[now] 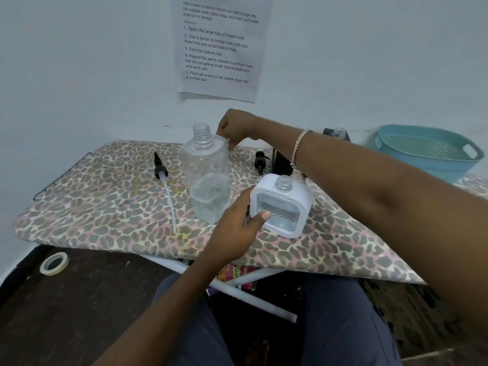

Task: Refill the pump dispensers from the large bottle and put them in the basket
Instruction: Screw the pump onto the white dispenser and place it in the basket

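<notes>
The large clear bottle (207, 175) stands uncapped on the leopard-print board (105, 202), with a little liquid at its bottom. My right hand (236, 126) reaches over from the right and grips the bottle's far shoulder with curled fingers. My left hand (237, 228) holds the white square dispenser (284, 207) by its left side, thumb on its front. The dispenser's neck is open and clear liquid shows in its window. A black pump with a long tube (162, 171) lies left of the bottle. A second black pump (260, 161) lies behind the dispenser.
A teal basket (427, 151) sits at the board's far right. A black dispenser (282, 162) is partly hidden behind my right forearm, and another open neck (338, 133) shows above the arm. A tape roll (54, 263) lies on the floor to the left.
</notes>
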